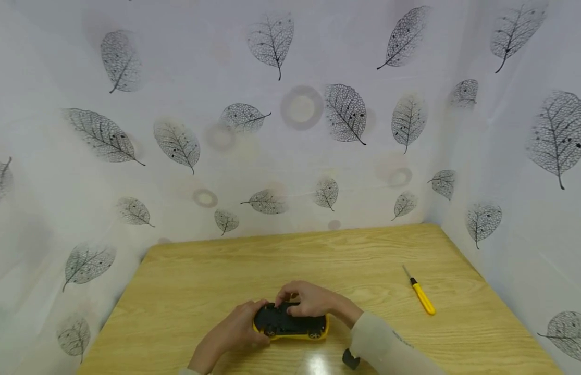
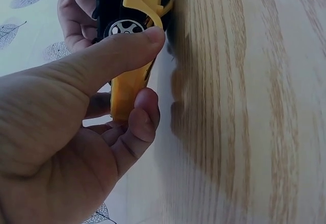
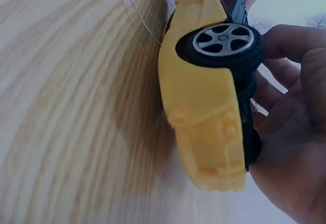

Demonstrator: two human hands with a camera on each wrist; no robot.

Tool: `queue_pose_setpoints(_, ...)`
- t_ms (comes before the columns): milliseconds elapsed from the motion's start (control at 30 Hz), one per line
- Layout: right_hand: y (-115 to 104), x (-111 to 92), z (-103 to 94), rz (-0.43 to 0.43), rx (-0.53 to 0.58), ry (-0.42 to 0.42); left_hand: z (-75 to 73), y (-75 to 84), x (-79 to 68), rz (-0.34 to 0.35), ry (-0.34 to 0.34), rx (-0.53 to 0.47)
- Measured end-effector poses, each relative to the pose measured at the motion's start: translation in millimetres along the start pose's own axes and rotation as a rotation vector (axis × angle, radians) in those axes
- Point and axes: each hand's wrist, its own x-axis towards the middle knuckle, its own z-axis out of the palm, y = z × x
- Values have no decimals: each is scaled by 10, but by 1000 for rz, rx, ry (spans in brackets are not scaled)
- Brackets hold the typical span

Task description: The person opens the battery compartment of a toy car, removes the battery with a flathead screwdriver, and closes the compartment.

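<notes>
Yellow toy car point(image 1: 295, 324) upside down, near middle of counter point(image 1: 201, 271). Left hand point(image 1: 240, 324): fingers clamped on its left end. Right hand point(image 1: 311, 299): fingers bent over black underside point(image 1: 278, 319), can't tell if pinching. Screwdriver point(image 1: 421, 297) lies farther right; small black piece point(image 1: 350, 359) near right, by right sleeve point(image 1: 381, 341).

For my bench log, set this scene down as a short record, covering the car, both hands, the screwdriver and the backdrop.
toy car: yellow body, upside down, black underside facing up
left hand: grips one end of the toy car
right hand: fingers bent at the underside; exact contact unclear
screwdriver: yellow handle, on the table, to the right, unheld
backdrop: pale, dark leaf prints
</notes>
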Motion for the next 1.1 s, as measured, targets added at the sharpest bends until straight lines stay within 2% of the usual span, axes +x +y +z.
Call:
queue_pose_setpoints(300,30,7,-52,32,132,39,-91,278,-45,-36,-2,4)
queue_pose_setpoints(600,26,1,-88,37,206,43,-72,277,-67,-40,3,35)
queue_pose_setpoints(967,10,-33,-135,50,379,157,-73,298,-60,-18,15,57)
queue_pose_setpoints(1100,12,-76,-166,44,404,222,-75,292,-65,-16,14,51)
